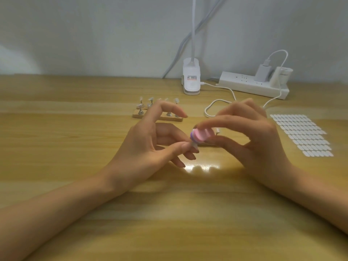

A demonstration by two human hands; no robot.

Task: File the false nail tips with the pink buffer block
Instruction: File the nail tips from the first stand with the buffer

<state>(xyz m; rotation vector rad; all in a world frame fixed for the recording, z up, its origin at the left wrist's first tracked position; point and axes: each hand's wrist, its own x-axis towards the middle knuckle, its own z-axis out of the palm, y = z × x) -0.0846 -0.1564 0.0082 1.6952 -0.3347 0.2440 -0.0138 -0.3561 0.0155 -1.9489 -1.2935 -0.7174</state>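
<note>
With the left hand pinching a tip over the table and the right hand gripping the buffer against it, short, light strokes along the edge would likely work best.

surface: wood-grain top; I read it as smooth and glossy, with lamp glare on it
buffer block: pink over a purple layer, matt to my eye, blurred
nail tips: clear, shiny plastic
stand base: pale bare wood
pegs: bright metal
power strip: white plastic, smooth
lamp clip: white plastic, slight sheen
cable: white, smooth
tab sheet: white ovals, matt
wall: matt, I'd say
</note>
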